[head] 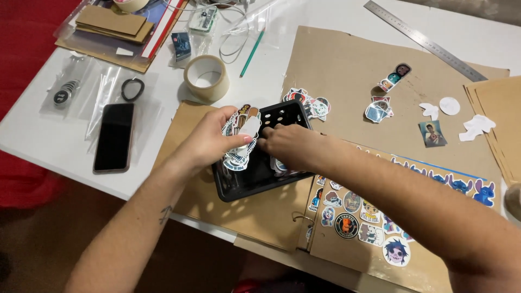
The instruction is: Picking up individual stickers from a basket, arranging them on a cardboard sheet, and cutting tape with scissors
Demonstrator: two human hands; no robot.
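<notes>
Two hands [209, 142] [287, 145] over perhaps half-empty basket [244, 184]

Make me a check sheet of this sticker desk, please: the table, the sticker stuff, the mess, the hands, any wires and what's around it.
Surface: white table, mostly covered by brown card sheets.
Job's things: black perforated basket on the card; sticker stack; brown ring-bound album dotted with stickers.
Clutter: tape roll, black phone, metal ruler, green pencil, loose stickers, plastic bags.
Hands: left hand grips the sticker stack; right hand reaches into the basket.
Cables: white wires at the table's far edge.
Surroundings: red fabric left of the table.
</notes>
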